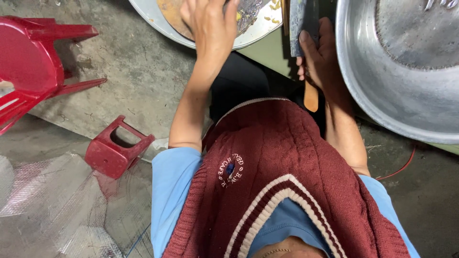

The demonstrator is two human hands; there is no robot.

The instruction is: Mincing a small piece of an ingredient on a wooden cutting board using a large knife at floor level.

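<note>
Cleaver (303,24) sits in the right hand (319,59), fingers (304,43) wrapped around the base of the blade and handle, pale wooden handle end (311,98) poking out below the palm. Blade points up and away from the person, its top cut off by the frame edge. Left hand (210,26) lies on the round wooden board (169,12) in the shallow metal tray (253,36); its fingertips run out of frame, so whether they press flat or pinch something cannot be told. Yellowish scraps (272,7) lie on the tray just right of the left hand's fingers, between the 2 hands. Large metal basin (382,95) sits immediately right of the right hand, its rim nearly touching the knuckles.

Judgement on doing this well: the grip looks choked high toward the blade, which gives control for short chops but puts fingers near the edge, so they should stay on the spine side. Left fingers should curl back from the cut line and hold the board or food steady. The basin rim crowds the right wrist, so strokes are best kept short and vertical.

Red plastic stool (117,148) and red chair (28,62) stand on the concrete floor (138,71), well left of the left hand.
</note>
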